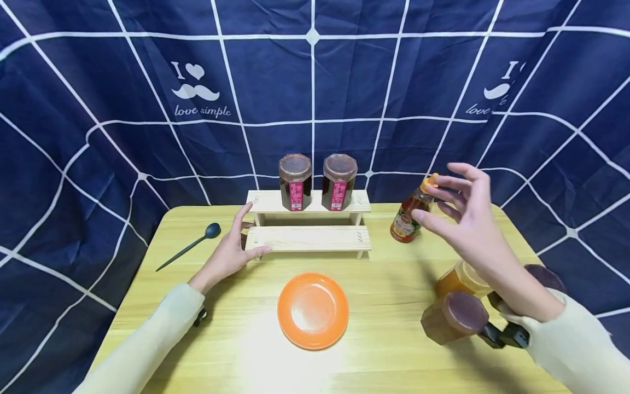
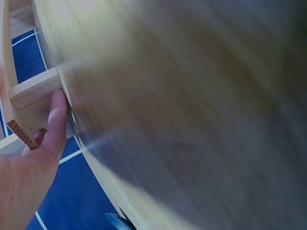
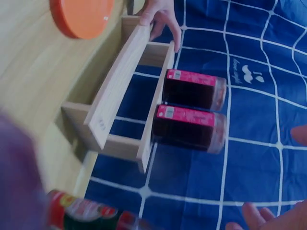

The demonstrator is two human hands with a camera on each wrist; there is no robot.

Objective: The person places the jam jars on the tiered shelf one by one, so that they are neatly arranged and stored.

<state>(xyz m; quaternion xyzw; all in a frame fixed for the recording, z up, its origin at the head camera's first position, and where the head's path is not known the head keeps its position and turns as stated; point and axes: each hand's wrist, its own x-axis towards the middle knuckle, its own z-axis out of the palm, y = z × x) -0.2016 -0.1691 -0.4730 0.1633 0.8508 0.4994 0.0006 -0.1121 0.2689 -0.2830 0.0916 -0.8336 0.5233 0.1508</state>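
A two-step wooden rack [image 1: 309, 239] stands at the back of the table. My left hand [image 1: 230, 253] grips its left end, the thumb at the lower step and a finger reaching the upper one. Two dark jars with pink labels, a left jar [image 1: 296, 186] and a right jar [image 1: 339, 186], sit side by side on the upper step. To the rack's right, a sauce bottle [image 1: 406, 223] with an orange cap is tilted. My right hand [image 1: 467, 208] is near that cap, fingers spread; in the right wrist view, the fingers [image 3: 252, 215] appear apart from the bottle [image 3: 86, 211].
An orange plate [image 1: 313, 311] lies in front of the rack. A dark spoon [image 1: 189, 249] rests at the left. Near my right forearm stand a yellow jar [image 1: 455, 279], a jar with a purple-brown lid [image 1: 453, 320] and another dark lid [image 1: 545, 277], partly hidden. Blue cloth hangs around the table.
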